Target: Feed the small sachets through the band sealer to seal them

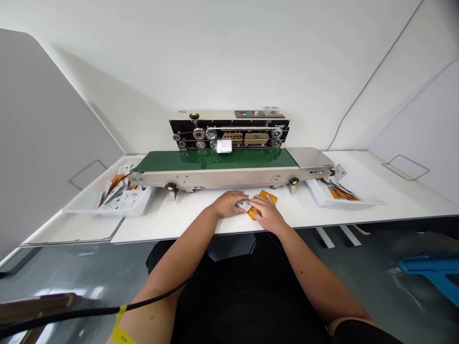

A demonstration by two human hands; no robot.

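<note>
A small white and grey printed packet [244, 205] lies between my hands at the front of the white table. My left hand [229, 204] is closed around its left side, with part of the packet hidden under the fingers. From the other side, my right hand [267, 212] has its bent fingers at the packet's right edge. Beneath that hand sits a flat orange-yellow rectangular object [273, 196], partly covered, its kind unclear. Behind both hands stands a band sealing machine [229, 179] with a green belt [236, 161]. Another small white packet [224, 146] stands upright at its rollers.
At the left, a translucent bin [134, 208] holds several white and orange packets. Another translucent bin [344, 204] with similar packets is at the right. The table's front edge [172, 238] runs close to my body. A black cable [89, 313] crosses my left arm; a blue stool [430, 267] stands right.
</note>
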